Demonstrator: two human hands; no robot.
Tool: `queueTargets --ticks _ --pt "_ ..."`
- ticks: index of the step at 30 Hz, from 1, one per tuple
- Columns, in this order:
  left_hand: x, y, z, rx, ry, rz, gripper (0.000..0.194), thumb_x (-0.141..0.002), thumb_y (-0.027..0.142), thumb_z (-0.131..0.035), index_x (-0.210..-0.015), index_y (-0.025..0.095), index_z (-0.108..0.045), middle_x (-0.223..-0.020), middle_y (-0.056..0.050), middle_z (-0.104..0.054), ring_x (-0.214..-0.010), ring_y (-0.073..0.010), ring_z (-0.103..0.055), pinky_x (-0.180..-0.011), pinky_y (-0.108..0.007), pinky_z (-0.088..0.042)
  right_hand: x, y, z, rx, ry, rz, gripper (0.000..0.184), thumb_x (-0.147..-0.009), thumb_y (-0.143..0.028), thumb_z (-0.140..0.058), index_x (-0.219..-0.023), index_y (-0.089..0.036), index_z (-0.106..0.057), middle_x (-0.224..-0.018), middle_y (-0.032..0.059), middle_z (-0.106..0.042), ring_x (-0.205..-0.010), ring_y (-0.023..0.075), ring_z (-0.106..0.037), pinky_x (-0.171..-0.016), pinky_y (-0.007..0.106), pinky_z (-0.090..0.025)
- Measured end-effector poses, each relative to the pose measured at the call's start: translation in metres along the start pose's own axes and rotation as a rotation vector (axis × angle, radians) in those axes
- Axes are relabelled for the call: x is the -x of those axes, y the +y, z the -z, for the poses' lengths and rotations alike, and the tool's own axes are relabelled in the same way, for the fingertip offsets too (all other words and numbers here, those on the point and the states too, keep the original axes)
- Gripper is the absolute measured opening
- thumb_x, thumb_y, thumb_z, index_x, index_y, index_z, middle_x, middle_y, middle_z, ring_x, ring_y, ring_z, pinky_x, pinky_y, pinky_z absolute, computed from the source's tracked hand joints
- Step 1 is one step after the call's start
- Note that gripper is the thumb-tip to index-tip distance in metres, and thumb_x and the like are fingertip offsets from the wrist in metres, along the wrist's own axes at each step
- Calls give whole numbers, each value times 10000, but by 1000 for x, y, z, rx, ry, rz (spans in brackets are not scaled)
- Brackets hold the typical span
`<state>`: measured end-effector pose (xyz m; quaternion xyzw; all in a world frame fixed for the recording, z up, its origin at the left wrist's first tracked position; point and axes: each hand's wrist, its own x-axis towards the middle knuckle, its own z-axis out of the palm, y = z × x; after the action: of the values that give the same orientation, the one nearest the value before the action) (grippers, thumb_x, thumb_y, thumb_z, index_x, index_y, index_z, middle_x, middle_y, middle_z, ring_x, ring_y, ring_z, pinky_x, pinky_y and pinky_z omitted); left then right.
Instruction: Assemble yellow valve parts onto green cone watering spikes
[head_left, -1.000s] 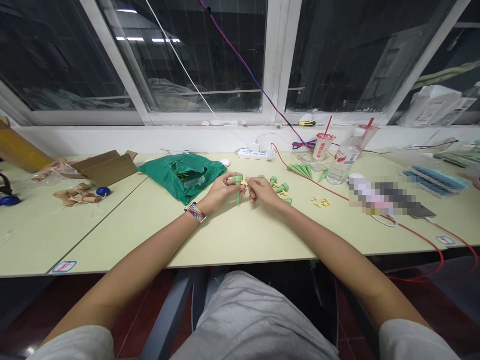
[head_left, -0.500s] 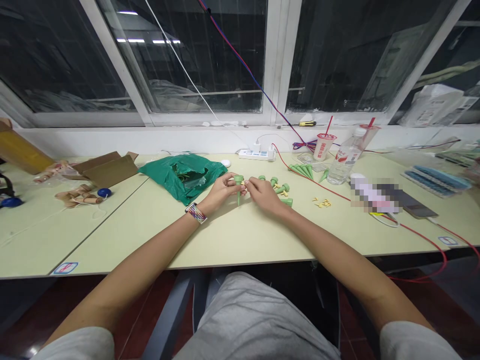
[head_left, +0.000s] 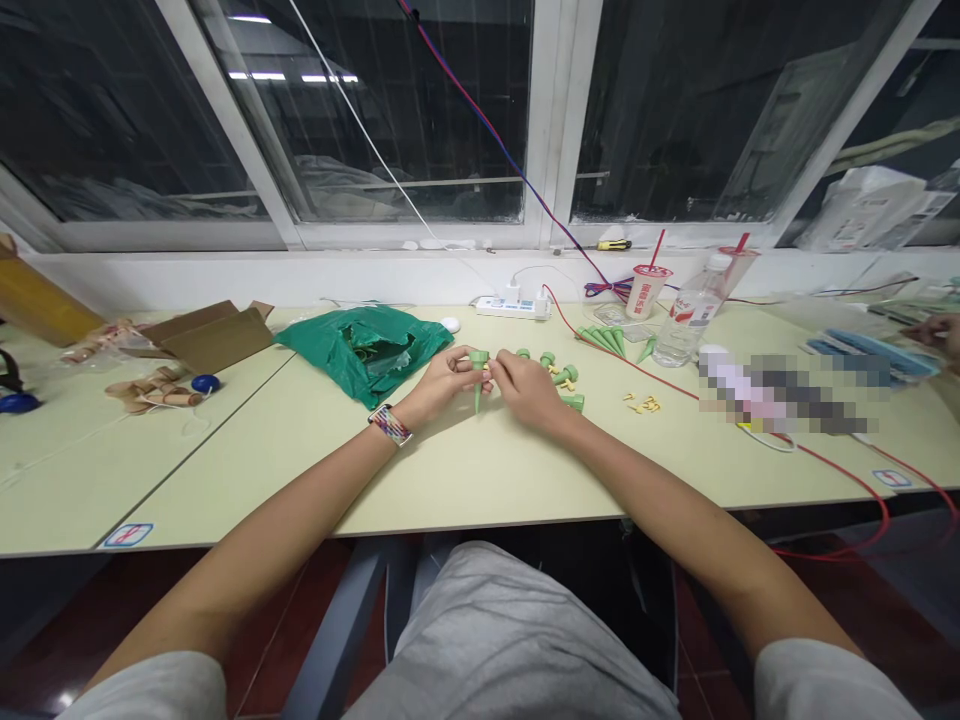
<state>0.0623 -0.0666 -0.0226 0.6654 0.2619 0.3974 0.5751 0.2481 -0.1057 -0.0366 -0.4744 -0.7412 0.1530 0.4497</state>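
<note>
My left hand [head_left: 444, 385] is closed around a green plant watering spike [head_left: 478, 390], wide at the head and pointing down. Pinched against the spike's side, my right hand [head_left: 529, 388] grips a small yellow valve, mostly hidden by the fingers. Just beyond my right hand lie several green spikes [head_left: 564, 375] with yellow valves in them. Loose yellow valves [head_left: 643, 404] are scattered to the right, and green cones [head_left: 609, 342] lie in a row farther back.
A torn green bag [head_left: 322, 345] lies left of my hands, near an open cardboard box [head_left: 210, 338] and wooden pieces [head_left: 161, 390]. On the right stand a water bottle [head_left: 679, 335] and a paper cup [head_left: 645, 295]. A red cable [head_left: 667, 392] crosses the table. Another person's hand [head_left: 941, 332] shows at the right edge.
My right hand has pushed in slightly toward the spike, and less of the yellow valve shows. The left hand stays in place. Another person's hand appears more fully at the right edge.
</note>
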Motion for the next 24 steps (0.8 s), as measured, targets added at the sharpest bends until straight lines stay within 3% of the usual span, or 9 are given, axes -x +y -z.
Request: queueTargets --ticks 2,4,8,10,12,15,17,20,24 --pt "0 1 -1 84 -40 42 373 -748 340 -914 -878 183 -602 -839 -19 -702 -767 -167 -704 -782 -326 -564 2 -1 5 173 11 119 292 -1076 -409 -423 -851 -236 -489 -853 74 -661 -768 218 -588 -699 319 -369" --pt "-1 0 -2 40 -9 16 380 -732 339 -925 -877 188 -608 -815 -12 -695 -753 -170 -701 -774 -332 -568 1 0 5 175 -2 105 301 -1085 -399 -402 -843 -240 -483 -828 64 -647 -759 217 -578 -697 321 -354" --pt "1 -1 -4 -181 165 -133 426 -693 327 -944 -988 196 -667 -838 -20 -715 -807 -203 -718 -783 -341 -579 -5 4 -7 -155 -61 -161 412 -1106 -448 -327 -746 -259 -394 -628 -8 -496 -615 196 -537 -645 309 -380" --pt "1 0 -4 -210 190 -144 441 -683 328 -946 -1005 193 -677 -850 -26 -724 -822 -213 -724 -780 -340 -581 -5 5 -11 -260 -92 -254 449 -1115 -481 -275 -734 -265 -371 -581 -26 -444 -555 188 -516 -622 306 -392" --pt "1 2 -2 -147 96 -63 413 -698 333 -939 -974 183 -671 -841 -32 -726 -815 -213 -727 -769 -336 -580 -2 3 -9 -166 -62 -172 433 -1113 -478 -304 -756 -255 -409 -632 -1 -514 -606 196 -544 -645 307 -386" --pt "0 3 1 49 -106 105 368 -731 337 -927 -898 171 -645 -840 -41 -717 -791 -192 -724 -773 -329 -580 4 -1 0 160 -16 81 332 -1091 -415 -400 -837 -230 -506 -821 79 -651 -750 222 -581 -700 315 -352" --pt "0 2 2 109 -134 124 368 -736 345 -926 -889 168 -642 -845 -43 -713 -777 -180 -716 -788 -331 -582 5 -1 4 271 -23 133 315 -1089 -402 -400 -868 -221 -534 -866 102 -673 -770 229 -581 -707 322 -339" --pt "1 2 -2 -66 -1 -29 383 -721 343 -930 -949 174 -672 -859 -37 -718 -791 -185 -703 -791 -330 -577 1 1 -1 158 5 39 404 -1109 -475 -338 -830 -236 -506 -801 72 -644 -745 225 -564 -697 326 -352" --pt "4 4 -7 -334 183 -208 400 -714 323 -928 -1025 195 -711 -915 -34 -725 -872 -206 -698 -820 -327 -569 -5 6 -15 -266 -78 -211 580 -1087 -691 -193 -737 -268 -382 -596 -5 -463 -607 209 -503 -640 324 -383"
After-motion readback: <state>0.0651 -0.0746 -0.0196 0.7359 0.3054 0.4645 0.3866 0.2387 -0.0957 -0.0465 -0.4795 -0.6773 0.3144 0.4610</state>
